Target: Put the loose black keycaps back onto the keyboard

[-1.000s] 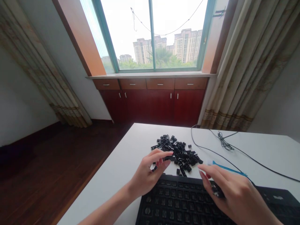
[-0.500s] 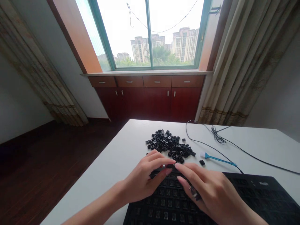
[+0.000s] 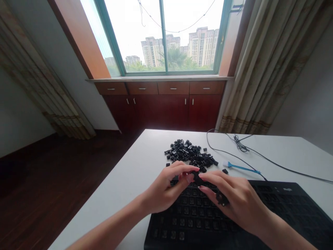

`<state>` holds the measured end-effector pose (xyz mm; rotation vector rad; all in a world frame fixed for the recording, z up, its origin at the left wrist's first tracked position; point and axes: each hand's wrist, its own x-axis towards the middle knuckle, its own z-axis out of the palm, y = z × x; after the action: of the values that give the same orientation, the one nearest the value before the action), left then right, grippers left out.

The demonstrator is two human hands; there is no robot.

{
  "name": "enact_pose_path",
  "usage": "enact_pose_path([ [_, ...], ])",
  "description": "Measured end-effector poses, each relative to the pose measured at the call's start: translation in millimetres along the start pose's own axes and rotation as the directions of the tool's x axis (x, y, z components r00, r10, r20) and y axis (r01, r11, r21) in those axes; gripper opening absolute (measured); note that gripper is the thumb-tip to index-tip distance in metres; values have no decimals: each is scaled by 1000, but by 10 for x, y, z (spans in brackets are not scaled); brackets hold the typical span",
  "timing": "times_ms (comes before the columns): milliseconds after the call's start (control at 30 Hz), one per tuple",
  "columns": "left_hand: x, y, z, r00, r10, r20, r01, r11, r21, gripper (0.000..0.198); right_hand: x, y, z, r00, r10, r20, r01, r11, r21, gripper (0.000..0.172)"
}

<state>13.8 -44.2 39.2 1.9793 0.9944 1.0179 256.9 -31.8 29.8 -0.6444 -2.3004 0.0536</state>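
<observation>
Keycap (image 3: pixel 198 179) pinched between fingertips of left hand (image 3: pixel 166 189) and right hand (image 3: pixel 234 201), over keyboard (image 3: pixel 234 222)'s far-left rows. Loose keycap pile (image 3: pixel 191 156) within reach on worktop (image 3: pixel 135 180).

The left hand (image 3: pixel 166 189) and right hand (image 3: pixel 238 201) have met, pinching one keycap (image 3: pixel 197 178) together.

Both forearms are reaching in from the bottom of the frame; left hand (image 3: pixel 166 187) and right hand (image 3: pixel 235 201) are meeting fingertips at lower centre, fingers curled, pinching.
</observation>
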Motion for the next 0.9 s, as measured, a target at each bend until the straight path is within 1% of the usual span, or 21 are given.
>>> enact_pose_path([
  [100, 5, -1, 7, 1000, 8, 17, -7, 1000, -22, 31, -11, -2, 20, 1000, 11, 16, -11, 1000, -1, 41],
  [200, 8, -1, 19, 999, 31, 11, -31, 999, -26, 34, -29, 6, 39, 999, 26, 29, -26, 1000, 8, 43],
  [367, 5, -16, 43, 999, 51, 3, -51, 999, 2, 34, -39, 5, 39, 999, 50, 9, -50, 999, 14, 39],
  [533, -7, -38, 53, 996, 79, -30, -77, 994, 71, 31, -16, -26, 37, 999, 24, 21, -24, 1000, 19, 39],
  [767, -12, -73, 65, 993, 98, -65, -92, 992, 86, 25, -4, -47, 61, 1000, 30, 0, -30, 998, 48, 37],
  [900, -4, -85, 88, 985, 143, -100, -125, 978, 169, 20, -19, -37, 70, 999, 8, 36, -9, 999, 44, 35],
])
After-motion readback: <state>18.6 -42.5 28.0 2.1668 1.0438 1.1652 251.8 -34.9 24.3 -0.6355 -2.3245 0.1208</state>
